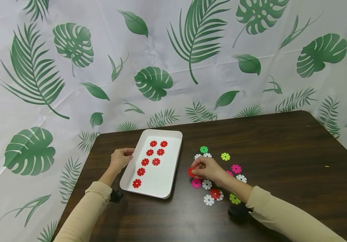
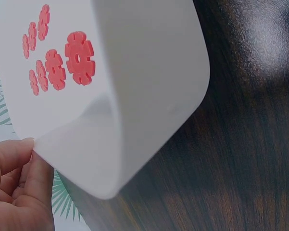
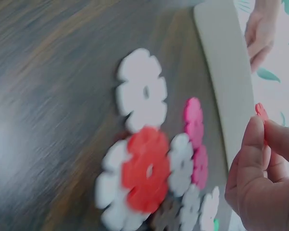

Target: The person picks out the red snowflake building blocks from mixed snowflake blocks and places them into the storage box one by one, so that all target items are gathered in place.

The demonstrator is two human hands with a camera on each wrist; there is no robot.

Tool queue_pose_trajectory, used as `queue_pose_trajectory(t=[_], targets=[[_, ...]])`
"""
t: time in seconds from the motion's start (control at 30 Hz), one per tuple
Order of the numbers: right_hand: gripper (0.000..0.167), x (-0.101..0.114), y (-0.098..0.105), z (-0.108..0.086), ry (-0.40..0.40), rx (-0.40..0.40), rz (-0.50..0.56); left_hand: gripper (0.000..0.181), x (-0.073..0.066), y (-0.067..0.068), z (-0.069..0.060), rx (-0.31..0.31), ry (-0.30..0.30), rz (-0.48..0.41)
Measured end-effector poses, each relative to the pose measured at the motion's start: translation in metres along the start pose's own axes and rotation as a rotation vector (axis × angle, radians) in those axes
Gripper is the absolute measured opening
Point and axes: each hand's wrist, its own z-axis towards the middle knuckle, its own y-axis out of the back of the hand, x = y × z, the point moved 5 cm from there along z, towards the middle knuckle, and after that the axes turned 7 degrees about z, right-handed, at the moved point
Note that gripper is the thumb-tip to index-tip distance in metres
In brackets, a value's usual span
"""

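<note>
A white tray (image 1: 164, 178) lies on the table's left part, with two columns of red notched discs (image 1: 145, 162) inside it. My left hand (image 1: 121, 158) pinches the tray's left rim between thumb and fingers, as the left wrist view shows close up. Between the thumb and fingertips of my right hand (image 1: 208, 169) is a red notched disc (image 3: 261, 111), held above the table just right of the tray. Around and below that hand lie loose discs in white, pink, green and yellow. One red disc (image 1: 215, 193) overlaps a white disc (image 3: 113, 192) there.
The dark wooden table (image 1: 285, 161) extends to the right beyond the loose discs. A yellow disc (image 1: 225, 156) and a green disc (image 1: 204, 149) lie at the far side of the scatter. Behind the table hangs a white leaf-patterned cloth (image 1: 173, 50).
</note>
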Motion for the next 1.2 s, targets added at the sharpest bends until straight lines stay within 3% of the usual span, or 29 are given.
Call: queue_pose_trajectory(t=[0.23, 0.53, 0.93, 1.2], targets=[[0.019, 0.01, -0.017, 0.007, -0.037, 0.017, 0.087, 0.027, 0.0, 0.0, 0.0, -0.001, 0.002, -0.001], [0.019, 0.026, -0.048, 0.028, 0.011, 0.033, 0.139, 0.027, -0.002, 0.001, -0.002, 0.002, 0.001, -0.012], [0.013, 0.039, -0.087, 0.06, 0.023, -0.002, 0.096, 0.028, -0.001, 0.001, -0.001, 0.002, -0.006, -0.011], [0.011, 0.035, -0.106, 0.078, 0.035, -0.002, 0.037, 0.027, -0.001, 0.001, 0.0, 0.001, -0.006, -0.01]])
